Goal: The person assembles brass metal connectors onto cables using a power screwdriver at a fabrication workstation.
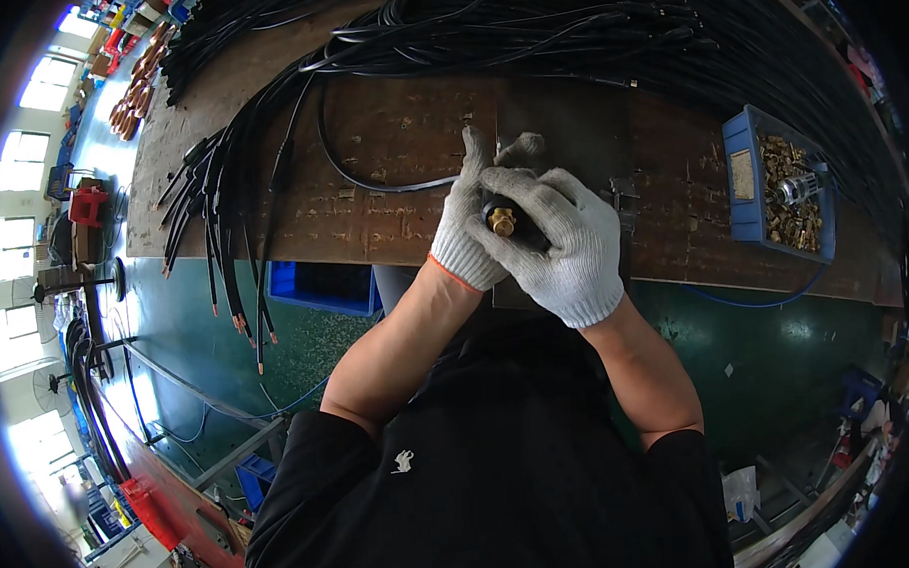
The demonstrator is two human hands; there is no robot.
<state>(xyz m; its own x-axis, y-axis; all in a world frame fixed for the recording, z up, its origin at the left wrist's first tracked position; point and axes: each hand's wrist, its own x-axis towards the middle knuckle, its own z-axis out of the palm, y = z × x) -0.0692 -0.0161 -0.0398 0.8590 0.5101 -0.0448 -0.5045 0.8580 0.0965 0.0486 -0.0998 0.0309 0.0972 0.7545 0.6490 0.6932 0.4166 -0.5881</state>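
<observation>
Both hands wear white knitted gloves and meet over the near part of the wooden workbench (412,225). My right hand (568,240) is wrapped round a black handle-like part, its brass fitting (501,221) facing up toward me. My left hand (464,219) closes against the same part from the left, its thumb pointing away from me. A thin black cable (391,188) curves across the bench and runs into the left hand. The fingers overlap, so how the cable meets the black part is hidden.
Black cable bundles (426,35) lie along the bench's far side, with several ends (211,192) hanging over its front left edge. A blue bin (747,194) of brass fittings stands at right. Under the bench is another blue bin (320,289). A metal frame (213,398) stands at left.
</observation>
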